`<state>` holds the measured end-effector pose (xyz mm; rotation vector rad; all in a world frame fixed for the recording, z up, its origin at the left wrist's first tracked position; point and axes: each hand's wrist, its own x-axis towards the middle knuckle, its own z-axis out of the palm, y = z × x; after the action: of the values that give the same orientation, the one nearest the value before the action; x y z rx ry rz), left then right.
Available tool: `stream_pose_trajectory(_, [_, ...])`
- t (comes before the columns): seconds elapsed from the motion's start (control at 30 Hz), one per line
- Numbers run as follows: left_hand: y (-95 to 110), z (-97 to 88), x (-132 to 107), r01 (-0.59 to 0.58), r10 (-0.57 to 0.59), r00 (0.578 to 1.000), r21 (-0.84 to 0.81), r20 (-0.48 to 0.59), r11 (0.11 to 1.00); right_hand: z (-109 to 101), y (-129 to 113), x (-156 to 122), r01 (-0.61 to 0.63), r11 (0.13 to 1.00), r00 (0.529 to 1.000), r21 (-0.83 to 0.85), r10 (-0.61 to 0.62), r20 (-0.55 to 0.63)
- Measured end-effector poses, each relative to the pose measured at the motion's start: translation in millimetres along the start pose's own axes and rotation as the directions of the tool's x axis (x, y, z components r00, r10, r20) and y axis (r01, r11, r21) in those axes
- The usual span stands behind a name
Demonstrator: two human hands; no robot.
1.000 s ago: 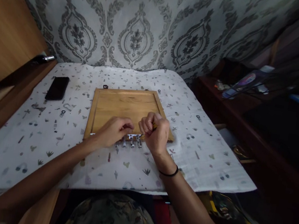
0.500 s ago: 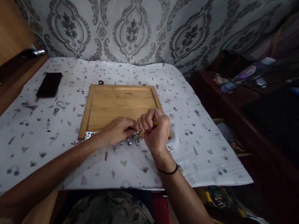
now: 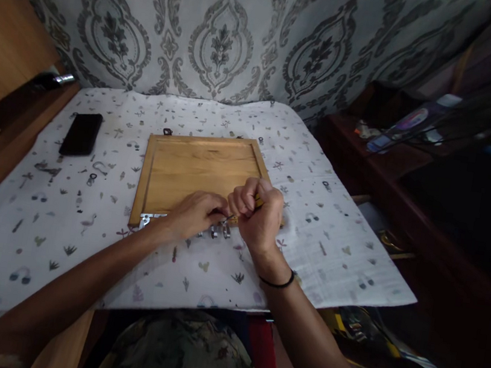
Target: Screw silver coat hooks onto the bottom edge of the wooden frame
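A framed wooden panel (image 3: 197,168) lies flat on the patterned tablecloth (image 3: 208,121) in front of me. Along its near edge runs silver metal hardware (image 3: 145,219), looking like a hinge, with several bright tabs showing. My right hand (image 3: 259,213) is closed in a fist around a screwdriver (image 3: 259,201); a bit of yellow handle shows, and the thin shaft points left toward the metal. My left hand (image 3: 196,212) rests over the panel's near edge, thumb and fingers pinched by the shaft's tip. What they pinch is hidden.
A black phone (image 3: 81,134) lies on the cloth to the left. Wooden furniture (image 3: 15,36) borders the left side. At the right, a dark red cabinet (image 3: 347,140) carries a bottle (image 3: 412,122) and cables. Yellow-and-black tools (image 3: 344,326) lie below the table's right corner.
The view has shifted slightly. Both hands keep their place at the panel's near edge, with the right fist still around the screwdriver.
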<state>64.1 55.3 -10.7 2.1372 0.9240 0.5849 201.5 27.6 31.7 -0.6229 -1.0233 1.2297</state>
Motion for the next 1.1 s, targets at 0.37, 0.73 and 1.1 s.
stream_pose_trajectory(0.37, [-1.4, -1.4, 1.5, 0.102, -0.1, 0.994, -0.054, 0.035, 0.993, -1.3, 2.1, 0.2, 0.049, 0.998, 0.998, 0.033, -0.051, 0.048])
stream_pose_trajectory(0.73, [-5.6, -0.4, 2.8, 0.092, -0.085, 0.995, -0.125, 0.058, 0.988, 0.1, 3.2, -2.0, 0.057, 0.998, 0.998, 0.016, -0.058, 0.012])
stream_pose_trajectory(1.1, [-0.7, -13.1, -11.5, -0.084, 0.087, 0.989, -0.027, 0.122, 0.996, -1.8, 2.3, -2.7, 0.062, 0.997, 0.997, 0.055, -0.063, 0.034])
